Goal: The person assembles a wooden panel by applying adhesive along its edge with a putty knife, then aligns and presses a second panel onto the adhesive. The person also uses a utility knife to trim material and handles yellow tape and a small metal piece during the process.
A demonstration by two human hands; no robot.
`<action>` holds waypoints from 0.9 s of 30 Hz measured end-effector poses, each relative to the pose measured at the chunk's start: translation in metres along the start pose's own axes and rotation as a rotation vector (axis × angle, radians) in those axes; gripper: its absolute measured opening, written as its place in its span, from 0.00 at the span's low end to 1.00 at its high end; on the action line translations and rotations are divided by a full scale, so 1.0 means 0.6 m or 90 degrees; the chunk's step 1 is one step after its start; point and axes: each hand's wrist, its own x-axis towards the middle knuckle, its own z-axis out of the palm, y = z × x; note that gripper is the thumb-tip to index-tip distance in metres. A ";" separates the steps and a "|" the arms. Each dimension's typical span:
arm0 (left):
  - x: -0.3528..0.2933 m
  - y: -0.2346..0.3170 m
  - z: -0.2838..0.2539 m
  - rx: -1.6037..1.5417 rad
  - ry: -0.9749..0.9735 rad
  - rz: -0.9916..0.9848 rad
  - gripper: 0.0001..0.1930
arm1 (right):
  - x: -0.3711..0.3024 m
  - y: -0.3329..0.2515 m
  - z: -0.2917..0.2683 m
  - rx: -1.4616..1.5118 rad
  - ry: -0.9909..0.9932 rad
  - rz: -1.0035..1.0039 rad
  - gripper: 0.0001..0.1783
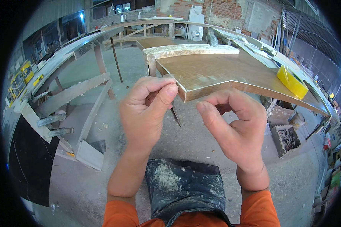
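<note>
A brown board [212,70] lies beyond the right hand [238,123], fingers closed on nothing visible, and the left hand [144,111], pinching. Yellow tape [292,83] sits on the board's right, probably for reach. Below the left fingers hangs a thin dark strip [175,115], seemingly fingertip-held for its slimness.

The sleeves [119,214] over there are bright orange, the dark clothing [189,189] splotched with cream. I can see a brown board [216,70] edged in white, a bright yellow tape roll [291,82], a wall [227,13] of patchy red brick, and a speckled grey floor [288,181].
</note>
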 end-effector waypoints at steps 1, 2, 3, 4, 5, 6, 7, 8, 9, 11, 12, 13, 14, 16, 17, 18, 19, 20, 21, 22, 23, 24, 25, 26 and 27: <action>-0.001 -0.004 0.001 0.019 0.006 0.017 0.08 | 0.000 0.000 -0.001 -0.007 -0.001 -0.005 0.06; -0.003 -0.008 0.001 0.039 0.012 0.034 0.08 | 0.001 0.000 -0.002 -0.013 -0.001 -0.009 0.06; -0.005 -0.010 0.002 0.058 0.019 0.051 0.08 | 0.001 0.000 -0.003 -0.020 -0.002 -0.014 0.06; -0.007 -0.011 0.004 0.081 0.031 0.062 0.09 | 0.002 0.000 -0.003 -0.020 -0.002 -0.014 0.06; -0.009 -0.011 0.008 0.105 0.044 0.074 0.09 | 0.003 0.000 -0.003 -0.020 -0.002 -0.014 0.06; -0.012 -0.011 0.011 0.128 0.057 0.087 0.09 | 0.003 -0.001 -0.002 -0.019 -0.003 -0.014 0.06; -0.016 -0.011 0.014 0.126 0.068 0.076 0.10 | 0.003 0.000 -0.003 -0.020 -0.003 -0.012 0.06; -0.020 -0.011 0.016 0.125 0.079 0.065 0.11 | 0.003 0.001 -0.004 -0.021 -0.004 -0.009 0.06; -0.023 -0.010 0.018 0.123 0.090 0.054 0.11 | 0.003 0.002 -0.004 -0.022 -0.005 -0.007 0.06; -0.027 -0.003 0.023 0.141 0.102 0.049 0.12 | 0.003 0.002 -0.004 -0.019 -0.003 0.000 0.07; -0.029 0.000 0.024 0.149 0.107 0.046 0.12 | 0.003 0.002 -0.005 -0.018 -0.002 0.003 0.07; -0.031 0.000 0.025 0.152 0.111 0.048 0.13 | 0.003 0.001 -0.006 -0.018 -0.004 0.005 0.07; -0.032 0.000 0.026 0.154 0.114 0.050 0.13 | 0.003 0.001 -0.007 -0.018 -0.007 0.007 0.07; -0.035 0.000 0.029 0.159 0.122 0.050 0.14 | 0.004 0.002 -0.008 -0.024 -0.012 -0.005 0.07; -0.036 0.001 0.031 0.162 0.125 0.047 0.14 | 0.005 0.004 -0.010 -0.030 -0.015 -0.019 0.06; -0.037 0.002 0.032 0.164 0.129 0.045 0.15 | 0.006 0.006 -0.011 -0.037 -0.017 -0.032 0.06; -0.038 0.001 0.032 0.164 0.132 0.045 0.16 | 0.006 0.007 -0.010 -0.036 -0.013 -0.034 0.06; -0.039 0.000 0.031 0.163 0.134 0.046 0.18 | 0.006 0.007 -0.009 -0.036 -0.010 -0.036 0.06; -0.040 0.000 0.031 0.163 0.136 0.046 0.20 | 0.006 0.006 -0.009 -0.035 -0.006 -0.038 0.06; -0.038 0.004 0.034 0.160 0.153 0.019 0.21 | 0.005 0.006 -0.010 -0.044 -0.013 -0.029 0.07; -0.035 0.011 0.038 0.157 0.170 -0.009 0.23 | 0.005 0.004 -0.013 -0.052 -0.019 -0.020 0.07; -0.034 0.012 0.039 0.168 0.186 -0.016 0.24 | 0.005 0.004 -0.014 -0.061 -0.025 -0.010 0.07; -0.033 0.013 0.040 0.180 0.201 -0.022 0.25 | 0.005 0.006 -0.014 -0.062 -0.020 -0.018 0.07; -0.033 0.008 0.036 0.206 0.216 -0.008 0.26 | 0.006 0.009 -0.014 -0.062 -0.016 -0.026 0.06; -0.034 0.003 0.033 0.232 0.230 0.006 0.27 | 0.006 0.012 -0.014 -0.063 -0.011 -0.034 0.06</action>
